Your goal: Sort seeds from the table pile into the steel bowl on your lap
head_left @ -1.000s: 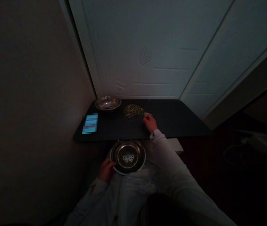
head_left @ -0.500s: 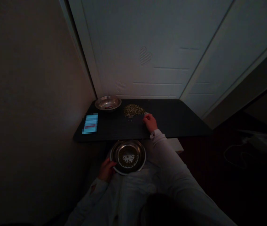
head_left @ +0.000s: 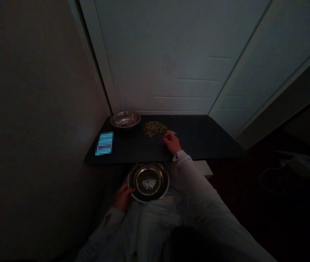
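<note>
My left hand [head_left: 123,197] grips the left rim of a metal bowl [head_left: 165,182], which rests by my lap just below the table edge. Small dark grains, some kind of bean or seed, lie in its bottom around a pale patch. Over the table, my right hand [head_left: 172,142] is closed in a pinch; whatever is between the fingertips is too small to make out. Just beyond it spreads a pile of mixed green and pale grains [head_left: 155,128]. A few whitish grains [head_left: 173,132] lie at the pile's right end, partly behind my fingers.
A second metal bowl [head_left: 125,119] stands at the back left of the dark table [head_left: 209,140]. A blurred bright phone-like rectangle [head_left: 104,143] lies at the left edge. Behind the table rises a white panelled door [head_left: 149,47]. A white box [head_left: 203,169] sits below the front edge.
My right hand has shifted slightly to the left beside the grain pile, its fingers still pinched. My left hand and the bowl it holds stay in place.
</note>
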A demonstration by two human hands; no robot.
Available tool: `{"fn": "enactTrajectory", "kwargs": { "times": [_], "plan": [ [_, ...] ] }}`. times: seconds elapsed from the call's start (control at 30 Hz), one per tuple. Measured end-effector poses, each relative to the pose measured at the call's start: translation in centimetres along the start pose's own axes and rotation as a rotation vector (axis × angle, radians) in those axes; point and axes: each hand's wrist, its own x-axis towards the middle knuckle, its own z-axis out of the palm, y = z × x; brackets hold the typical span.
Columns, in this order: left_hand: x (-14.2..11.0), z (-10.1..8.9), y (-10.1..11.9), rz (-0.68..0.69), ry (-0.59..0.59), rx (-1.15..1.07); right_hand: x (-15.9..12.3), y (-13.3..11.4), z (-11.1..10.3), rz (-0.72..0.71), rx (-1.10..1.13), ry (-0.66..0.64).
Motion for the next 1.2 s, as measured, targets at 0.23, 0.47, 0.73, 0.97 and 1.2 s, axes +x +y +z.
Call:
{"fn": "enactTrajectory", "kwargs": {
  "times": [0.23,0.47,0.73,0.97,1.2],
  "plan": [
    [-0.2,0.1,0.1,-0.001,0.017,0.016,-0.1,-0.1,0.3,-0.042,-0.022,-0.023],
    [-0.3,0.1,0.1,0.014,-0.008,0.032,0.1,-0.8,1.6,-0.065,-0.046,-0.056],
    [-0.4,0.1,0.1,0.014,0.008,0.026,0.5,-0.6,3.0,-0.107,-0.001,-0.158],
    [-0.5,0.2,0.3,-0.005,0.016,0.019,0.4,-0.6,2.5,-0.131,0.145,-0.286],
    [-0.6,0.3,0.4,-0.005,0.017,0.013,0.1,-0.7,1.9,-0.071,0.224,-0.331]
  ]
}}
